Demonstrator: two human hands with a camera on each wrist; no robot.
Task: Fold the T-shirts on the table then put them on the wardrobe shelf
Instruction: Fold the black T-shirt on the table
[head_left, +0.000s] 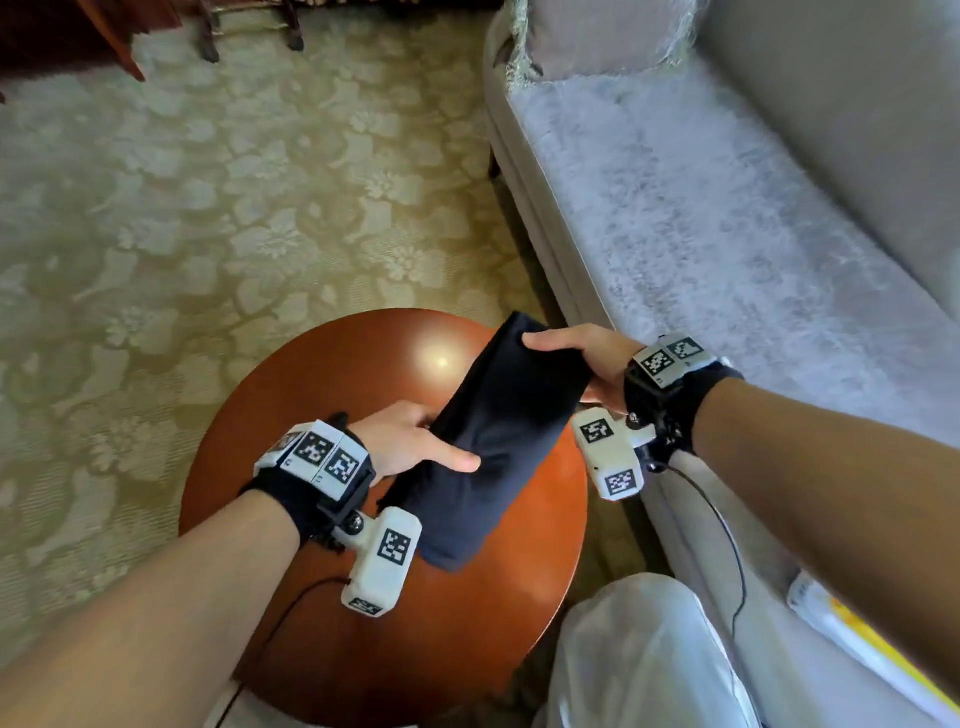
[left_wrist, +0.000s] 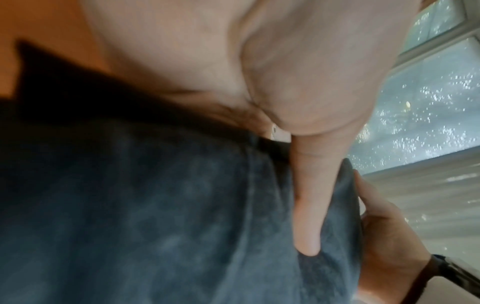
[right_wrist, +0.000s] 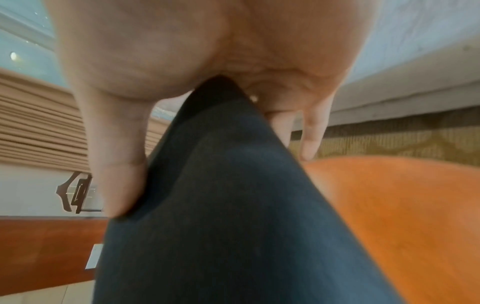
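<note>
A dark navy T-shirt (head_left: 498, 431), folded into a long narrow strip, is held above the round brown table (head_left: 322, 649). My left hand (head_left: 415, 447) grips its middle from the left, thumb on top of the cloth and fingers underneath. My right hand (head_left: 576, 358) grips the far end from the right, thumb on top. The near end hangs down towards the table. In the left wrist view my thumb (left_wrist: 309, 205) presses on the T-shirt (left_wrist: 155, 216). In the right wrist view the T-shirt (right_wrist: 233, 205) runs out from between thumb (right_wrist: 116, 174) and fingers (right_wrist: 311, 133).
A grey sofa (head_left: 727, 234) stands right of the table, with a cushion (head_left: 597, 36) at its far end and yellow-white paper (head_left: 841, 623) on its near seat. Patterned carpet (head_left: 208, 208) covers the floor. Dark wooden furniture legs (head_left: 208, 47) stand at the far left.
</note>
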